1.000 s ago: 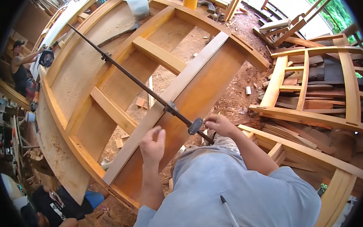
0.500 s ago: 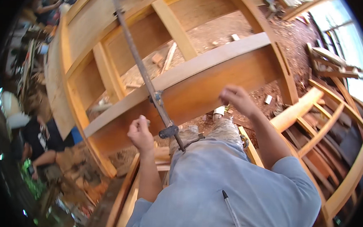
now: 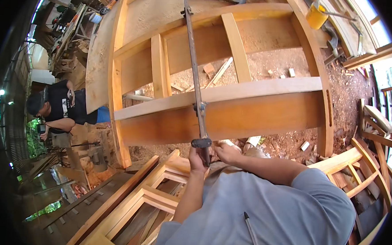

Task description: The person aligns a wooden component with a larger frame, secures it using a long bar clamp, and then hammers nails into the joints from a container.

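Drawing both hands in since the earlier frame, from well apart to nearly together at the near end of the bar clamp (image 3: 194,56). Setting the left hand (image 3: 197,161) just under the clamp's dark crosspiece (image 3: 201,143), seemingly against the metal, though cannot tell whether gripping it. Holding the right hand (image 3: 228,152) just to the right, fingers curled; cannot tell whether touching the clamp too. Running straight ahead of the hands with the clamp's bar, over a pale wooden strip (image 3: 260,89) along the orange-brown board (image 3: 258,119) of a large curved frame (image 3: 312,57). Farther ahead, toward the right, beyond the frame: a yellow container (image 3: 316,17) and a hammer (image 3: 334,43). Left of the hands, well apart: a co-worker in a black shirt (image 3: 57,99). Below and left of them, nearer: another wooden frame (image 3: 163,199).
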`<state>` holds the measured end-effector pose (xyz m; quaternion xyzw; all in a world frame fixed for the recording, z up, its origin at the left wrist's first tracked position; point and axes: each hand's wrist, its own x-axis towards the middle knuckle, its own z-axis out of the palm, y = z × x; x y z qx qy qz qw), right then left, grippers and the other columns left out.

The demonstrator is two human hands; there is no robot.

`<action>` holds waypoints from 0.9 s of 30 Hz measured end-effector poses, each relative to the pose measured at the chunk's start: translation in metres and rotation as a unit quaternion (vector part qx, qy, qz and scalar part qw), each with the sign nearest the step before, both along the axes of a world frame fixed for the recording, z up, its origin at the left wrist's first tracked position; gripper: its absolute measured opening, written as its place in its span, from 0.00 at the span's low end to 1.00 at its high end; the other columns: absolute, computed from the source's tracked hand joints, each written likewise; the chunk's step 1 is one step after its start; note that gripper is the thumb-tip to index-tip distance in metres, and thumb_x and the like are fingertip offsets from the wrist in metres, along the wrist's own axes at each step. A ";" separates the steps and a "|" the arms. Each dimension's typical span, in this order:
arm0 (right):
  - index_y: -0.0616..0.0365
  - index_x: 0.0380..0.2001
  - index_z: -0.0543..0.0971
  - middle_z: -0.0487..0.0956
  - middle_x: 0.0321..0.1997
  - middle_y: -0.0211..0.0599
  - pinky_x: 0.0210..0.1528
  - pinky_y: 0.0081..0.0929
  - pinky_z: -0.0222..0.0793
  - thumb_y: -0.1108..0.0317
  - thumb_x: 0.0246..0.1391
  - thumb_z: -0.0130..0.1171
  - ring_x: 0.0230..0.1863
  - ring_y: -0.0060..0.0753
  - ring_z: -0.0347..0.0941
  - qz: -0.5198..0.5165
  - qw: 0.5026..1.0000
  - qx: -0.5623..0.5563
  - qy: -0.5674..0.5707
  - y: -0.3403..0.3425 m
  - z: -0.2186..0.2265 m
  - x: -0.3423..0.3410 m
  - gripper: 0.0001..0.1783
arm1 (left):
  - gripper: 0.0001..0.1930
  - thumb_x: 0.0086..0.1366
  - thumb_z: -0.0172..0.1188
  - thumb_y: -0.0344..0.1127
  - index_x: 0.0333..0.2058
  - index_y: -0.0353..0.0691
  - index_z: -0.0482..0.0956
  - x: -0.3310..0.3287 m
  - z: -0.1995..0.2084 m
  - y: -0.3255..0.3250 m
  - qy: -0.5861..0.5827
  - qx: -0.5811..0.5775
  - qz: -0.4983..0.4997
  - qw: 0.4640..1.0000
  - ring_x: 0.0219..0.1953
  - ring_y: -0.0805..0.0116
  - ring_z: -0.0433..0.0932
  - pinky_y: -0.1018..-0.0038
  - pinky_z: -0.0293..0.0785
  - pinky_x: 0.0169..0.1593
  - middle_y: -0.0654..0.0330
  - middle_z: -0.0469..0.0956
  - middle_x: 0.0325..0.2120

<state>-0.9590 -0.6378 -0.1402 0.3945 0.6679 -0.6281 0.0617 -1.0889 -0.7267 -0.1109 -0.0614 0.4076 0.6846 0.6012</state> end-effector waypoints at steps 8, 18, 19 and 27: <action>0.69 0.46 0.80 0.83 0.42 0.50 0.44 0.35 0.78 0.64 0.62 0.47 0.42 0.41 0.82 -0.196 0.970 -0.146 -0.009 -0.007 0.012 -0.002 0.20 | 0.22 0.67 0.60 0.51 0.46 0.37 0.76 0.007 -0.012 -0.001 -0.266 0.279 -0.053 0.921 0.27 0.66 0.75 0.70 0.73 0.33 0.56 0.75 0.30; 0.68 0.48 0.79 0.83 0.47 0.44 0.51 0.30 0.72 0.73 0.58 0.52 0.46 0.36 0.79 -0.422 0.874 -0.227 0.080 -0.027 -0.032 -0.011 0.17 | 0.10 0.60 0.57 0.28 0.20 0.42 0.68 0.007 0.011 0.011 -0.179 0.050 -0.072 0.980 0.11 0.75 0.61 0.76 0.59 0.18 0.66 0.64 0.10; 0.68 0.48 0.79 0.83 0.47 0.44 0.51 0.30 0.72 0.73 0.58 0.52 0.46 0.36 0.79 -0.413 0.875 -0.238 0.077 -0.026 -0.027 -0.011 0.17 | 0.09 0.59 0.58 0.29 0.22 0.41 0.70 0.006 0.015 0.006 -0.133 0.008 -0.085 0.987 0.11 0.75 0.62 0.76 0.59 0.17 0.65 0.65 0.10; 0.58 0.28 0.78 0.78 0.21 0.41 0.15 0.36 0.71 0.62 0.61 0.51 0.14 0.36 0.73 -0.308 0.899 -0.299 0.086 -0.032 -0.065 -0.018 0.13 | 0.06 0.58 0.58 0.26 0.23 0.40 0.73 0.012 0.032 0.010 0.004 -0.079 -0.093 0.993 0.12 0.77 0.63 0.78 0.57 0.17 0.66 0.65 0.13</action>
